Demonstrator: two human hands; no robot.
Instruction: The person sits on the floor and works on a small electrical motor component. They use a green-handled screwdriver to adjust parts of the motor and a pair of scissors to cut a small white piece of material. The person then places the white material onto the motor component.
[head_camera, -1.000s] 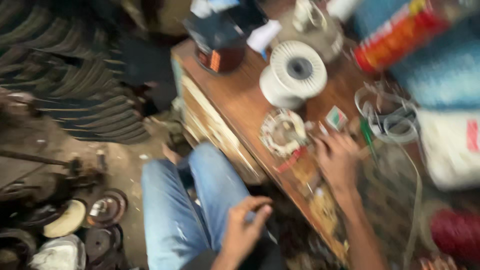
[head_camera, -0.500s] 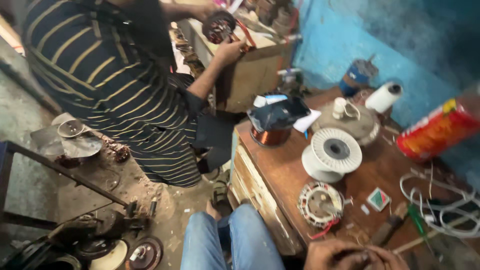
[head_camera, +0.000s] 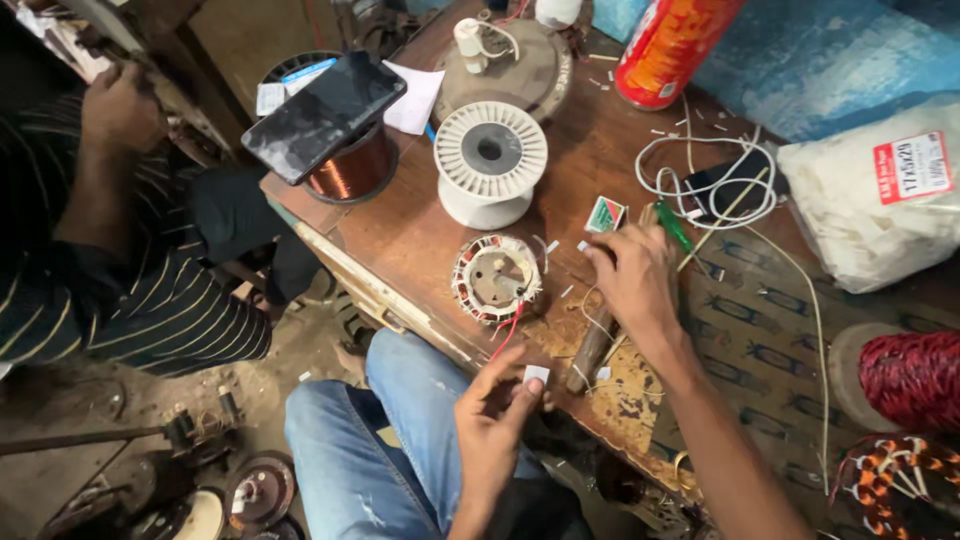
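My left hand (head_camera: 495, 415) pinches a small white slip of insulating paper (head_camera: 537, 375) between thumb and fingers, just off the near edge of the wooden table (head_camera: 400, 230). My right hand (head_camera: 630, 280) rests palm down on the table, fingers spread over small white scraps and thin wires. A round motor stator (head_camera: 495, 278) with copper windings and red leads lies flat between the two hands, close to the table edge. A wooden tool handle (head_camera: 592, 350) lies under my right wrist.
An empty white wire spool (head_camera: 490, 160), a copper wire spool (head_camera: 345, 165) with a dark phone (head_camera: 322, 112) on top, a red-orange can (head_camera: 668, 45), a white cable coil (head_camera: 700, 180), a white bag (head_camera: 880, 200) and a red wire spool (head_camera: 915, 375) surround them. A striped-shirted person (head_camera: 130, 270) works at left.
The view swung down and closer onto the table. My left hand rose from my lap and now holds the white slip; my right hand lies beside the stator.
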